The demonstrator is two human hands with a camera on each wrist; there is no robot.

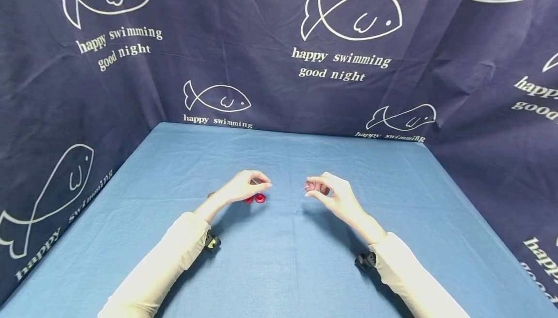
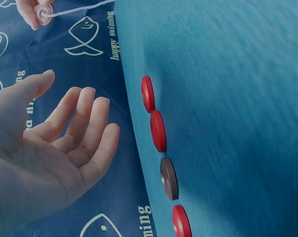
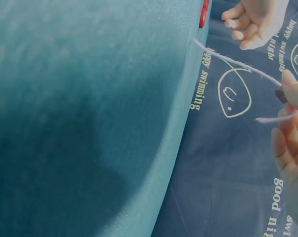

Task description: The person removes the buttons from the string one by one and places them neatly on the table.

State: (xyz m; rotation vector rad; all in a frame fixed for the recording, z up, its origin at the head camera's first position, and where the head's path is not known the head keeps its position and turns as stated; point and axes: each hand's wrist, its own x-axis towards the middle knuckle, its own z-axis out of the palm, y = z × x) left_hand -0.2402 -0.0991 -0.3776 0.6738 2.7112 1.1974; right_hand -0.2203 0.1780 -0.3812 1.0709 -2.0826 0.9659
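Observation:
In the head view my right hand (image 1: 332, 193) pinches a lilac string (image 3: 242, 65) together with a small pinkish button-like disc (image 2: 46, 16). The string runs through or across this disc; one end hangs toward the table and a short end (image 3: 272, 119) sticks out past the fingers. My left hand (image 1: 246, 186) hovers with relaxed fingers, holding nothing, as its palm (image 2: 55, 148) shows in the left wrist view. Beneath it, a red button-like disc (image 1: 260, 198) lies in a row with another red disc (image 2: 158, 131), a brown disc (image 2: 169, 178) and a further red one (image 2: 181, 222).
A blue cloth (image 1: 270, 269) covers the table, with slight creases. Dark blue curtains (image 1: 270, 32) printed with fish and words hang behind and at both sides. Dark wrist cameras (image 1: 366, 261) sit under the light sleeves (image 1: 174, 248).

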